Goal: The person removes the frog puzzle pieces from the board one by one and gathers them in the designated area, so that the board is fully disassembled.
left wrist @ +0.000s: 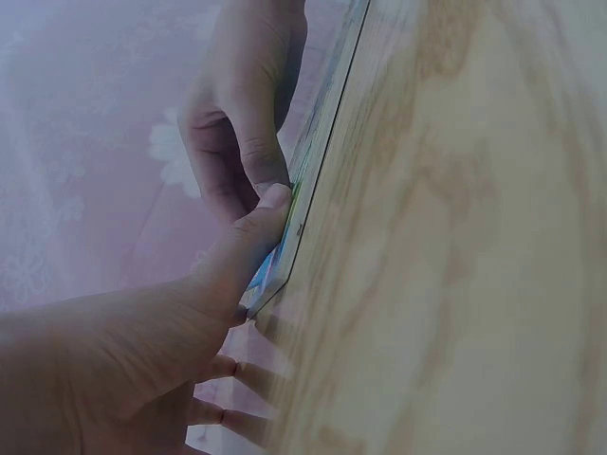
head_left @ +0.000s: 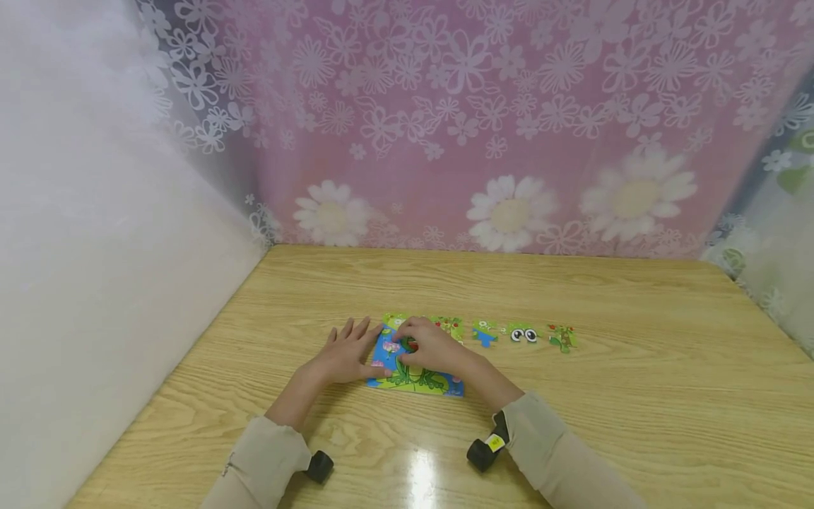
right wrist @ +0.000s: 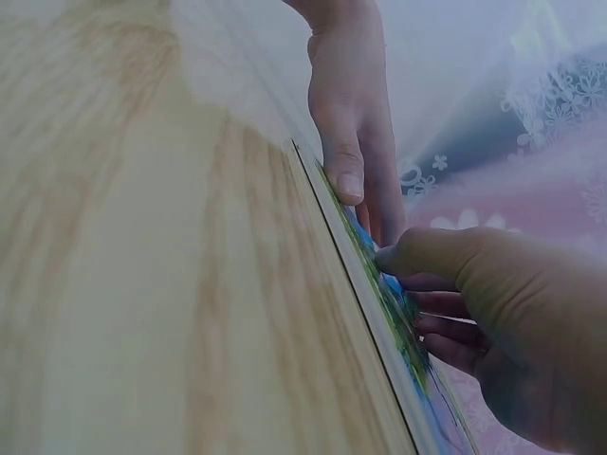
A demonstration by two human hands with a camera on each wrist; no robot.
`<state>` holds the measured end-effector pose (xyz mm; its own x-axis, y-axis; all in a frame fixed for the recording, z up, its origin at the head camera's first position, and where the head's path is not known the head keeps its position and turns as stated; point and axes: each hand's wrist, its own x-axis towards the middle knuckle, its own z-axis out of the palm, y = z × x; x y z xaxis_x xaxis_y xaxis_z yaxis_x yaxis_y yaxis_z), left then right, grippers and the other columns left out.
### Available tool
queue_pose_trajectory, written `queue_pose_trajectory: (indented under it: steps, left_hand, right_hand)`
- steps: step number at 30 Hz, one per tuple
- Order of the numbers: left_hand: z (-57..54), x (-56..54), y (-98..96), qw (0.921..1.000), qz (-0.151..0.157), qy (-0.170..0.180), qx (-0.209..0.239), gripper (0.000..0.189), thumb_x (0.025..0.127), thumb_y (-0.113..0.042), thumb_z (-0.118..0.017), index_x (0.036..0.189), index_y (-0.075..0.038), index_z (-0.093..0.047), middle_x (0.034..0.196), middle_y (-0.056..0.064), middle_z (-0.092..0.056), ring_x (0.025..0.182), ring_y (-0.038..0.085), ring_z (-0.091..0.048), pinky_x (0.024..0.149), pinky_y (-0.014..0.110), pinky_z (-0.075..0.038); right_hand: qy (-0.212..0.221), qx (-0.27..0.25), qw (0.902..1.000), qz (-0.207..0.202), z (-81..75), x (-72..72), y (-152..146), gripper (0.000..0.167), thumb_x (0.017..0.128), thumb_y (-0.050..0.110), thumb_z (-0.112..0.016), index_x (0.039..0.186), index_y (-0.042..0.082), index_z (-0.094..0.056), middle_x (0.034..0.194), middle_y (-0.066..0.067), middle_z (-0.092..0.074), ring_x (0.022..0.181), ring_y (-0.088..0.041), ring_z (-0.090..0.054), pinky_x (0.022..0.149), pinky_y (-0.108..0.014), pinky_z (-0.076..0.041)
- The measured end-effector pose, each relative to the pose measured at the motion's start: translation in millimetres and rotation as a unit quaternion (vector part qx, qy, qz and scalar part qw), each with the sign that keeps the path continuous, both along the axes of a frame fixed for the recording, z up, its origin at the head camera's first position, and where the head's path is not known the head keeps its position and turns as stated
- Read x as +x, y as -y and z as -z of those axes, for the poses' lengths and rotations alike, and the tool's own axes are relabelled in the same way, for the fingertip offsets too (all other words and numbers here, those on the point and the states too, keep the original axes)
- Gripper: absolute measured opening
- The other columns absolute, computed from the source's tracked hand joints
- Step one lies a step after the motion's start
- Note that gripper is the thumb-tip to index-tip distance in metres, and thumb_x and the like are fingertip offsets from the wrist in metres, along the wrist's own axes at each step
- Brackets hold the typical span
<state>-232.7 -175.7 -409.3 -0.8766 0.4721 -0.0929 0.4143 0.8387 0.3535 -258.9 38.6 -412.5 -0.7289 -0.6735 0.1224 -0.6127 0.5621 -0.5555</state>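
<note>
A frog jigsaw puzzle (head_left: 416, 383), mostly blue and green, lies flat on the wooden table. At its left edge rests my left hand (head_left: 343, 355), fingers spread and thumb laid over the lower left part. My right hand (head_left: 432, 348) reaches over the middle, its thumb and bent fingers pinching a puzzle piece at the surface; the piece is mostly hidden by the hand. In the right wrist view, blue printed card (right wrist: 395, 284) shows between that thumb and fingers. Three loose pieces lie to the right: a blue-and-green one (head_left: 485, 334), one with frog eyes (head_left: 524, 335) and a tree piece (head_left: 562, 338).
The wood-grain table (head_left: 636, 424) runs back to a pink floral curtain (head_left: 407, 141). A white sheet (head_left: 114, 247) hangs along the left edge. Black wrist cameras (head_left: 483, 454) hang below both sleeves, near the table.
</note>
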Motion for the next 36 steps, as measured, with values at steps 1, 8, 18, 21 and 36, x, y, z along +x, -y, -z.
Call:
queue_pose_trajectory:
  steps: [1,8,18,21,36]
  left_hand:
    - [-0.1,0.0,0.1,1.0000,-0.001,0.000,-0.001,0.089,0.082,-0.059,-0.056,0.148,-0.012,-0.019,0.150,0.019,-0.007,0.134,0.043,0.001,0.101,0.062,-0.002]
    - [-0.4,-0.2,0.2,1.0000,-0.002,0.004,-0.002,0.088,0.082,-0.059,-0.056,0.148,-0.012,-0.019,0.150,0.019,-0.008,0.134,0.043,0.002,0.101,0.062,-0.001]
    - [-0.1,-0.2,0.0,1.0000,-0.001,-0.002,0.000,0.090,0.081,-0.061,-0.055,0.148,-0.012,-0.020,0.150,0.019,-0.008,0.133,0.044,0.000,0.101,0.062,-0.001]
    - [-0.3,0.3,0.0,1.0000,0.000,-0.001,0.001,0.090,0.081,-0.062,-0.055,0.148,-0.012,-0.019,0.150,0.019,-0.007,0.133,0.044,0.001,0.101,0.062,-0.001]
    - [0.4,-0.1,0.3,1.0000,-0.001,0.002,0.005,0.090,0.082,-0.060,-0.056,0.148,-0.012,-0.019,0.150,0.019,-0.007,0.134,0.043,0.002,0.101,0.062,-0.001]
  right_hand:
    - [-0.002,0.001,1.0000,0.000,0.3,-0.3,0.1,0.031,0.086,0.019,-0.066,0.114,0.009,-0.062,0.118,-0.004,-0.051,0.106,-0.023,-0.047,0.082,-0.035,-0.046]
    - [-0.022,-0.001,0.9997,-0.005,1.9,-1.3,0.6,0.028,0.085,0.019,-0.067,0.111,0.010,-0.063,0.117,-0.004,-0.052,0.107,-0.023,-0.046,0.083,-0.035,-0.045]
    - [-0.039,-0.002,0.9992,-0.004,0.1,0.0,1.2,0.027,0.085,0.018,-0.068,0.110,0.009,-0.064,0.114,-0.002,-0.052,0.102,-0.019,-0.045,0.080,-0.033,-0.045]
    - [-0.034,-0.002,0.9994,-0.009,0.1,0.3,0.6,0.026,0.086,0.017,-0.067,0.110,0.009,-0.063,0.114,-0.003,-0.051,0.103,-0.021,-0.045,0.080,-0.034,-0.045]
    - [-0.083,-0.007,0.9965,-0.010,5.1,-2.0,1.9,0.024,0.083,0.021,-0.070,0.105,0.011,-0.064,0.111,0.000,-0.052,0.101,-0.017,-0.044,0.080,-0.030,-0.044]
